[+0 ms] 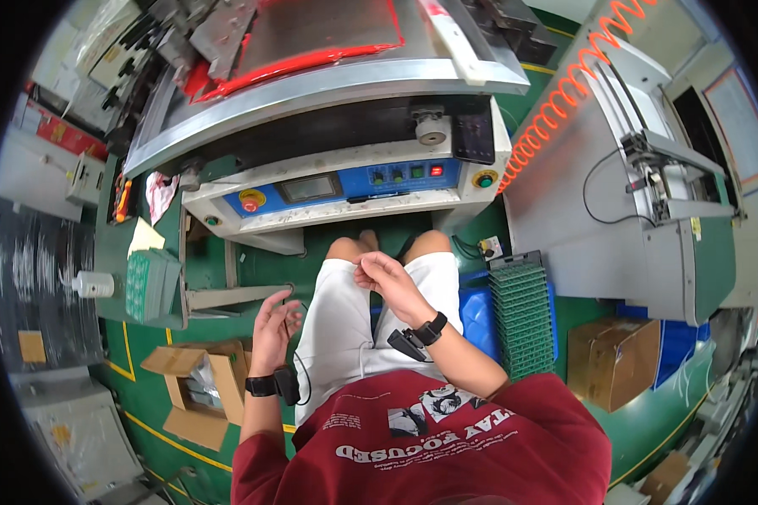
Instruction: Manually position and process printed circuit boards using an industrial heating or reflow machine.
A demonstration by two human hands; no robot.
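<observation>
My left hand (274, 331) is raised beside my left thigh, its fingers apart and slightly bent, with nothing in it. Over my lap, my right hand (391, 284) is closed, thumb and fingertips pinched together; whatever they hold, if anything, is too small to make out. Each wrist wears a black strap with a small device. Ahead of both hands stands a white machine with a blue control panel (370, 182). Above the panel, a metal-framed printing screen (312, 42) carries thick red ink around its edges. Neither hand touches the machine.
Green stacked trays (522, 320) stand at my right, by a closed cardboard box (612, 360). At left are an open cardboard box (202, 389), a green crate (152, 284) and a white bottle (93, 284). An orange coiled hose (556, 105) hangs at right.
</observation>
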